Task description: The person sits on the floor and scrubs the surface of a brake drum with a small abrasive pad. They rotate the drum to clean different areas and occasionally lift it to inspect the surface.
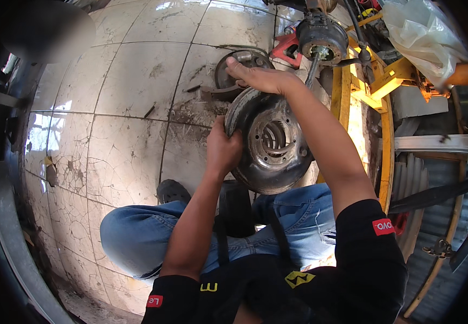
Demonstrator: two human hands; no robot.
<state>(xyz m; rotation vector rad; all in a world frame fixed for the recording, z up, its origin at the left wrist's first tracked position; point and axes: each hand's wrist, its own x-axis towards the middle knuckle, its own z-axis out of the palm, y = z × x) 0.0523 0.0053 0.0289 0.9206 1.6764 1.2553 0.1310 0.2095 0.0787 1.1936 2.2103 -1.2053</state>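
A worn black brake drum (283, 171) stands tilted in front of my knees, its round centre opening and ring of bolt holes toward me. My left hand (225, 146) is closed round the drum's left rim. Across the top edge lies my right hand (263, 81), fingers stretched out to the left and the palm seemingly against the rim. Just beyond, a round brake backing plate (226, 75) rests on the tiles, with a curved brake shoe (220, 94) near it. The drum and my right hand partly cover these.
At the upper right is an axle end with a dark hub (323, 40). A red stand (287, 51) is beside it. A yellow metal frame (387, 146) runs along the right, with clear plastic sheeting (420, 32) above. Cracked, dirty floor tiles (131, 81) extend leftward.
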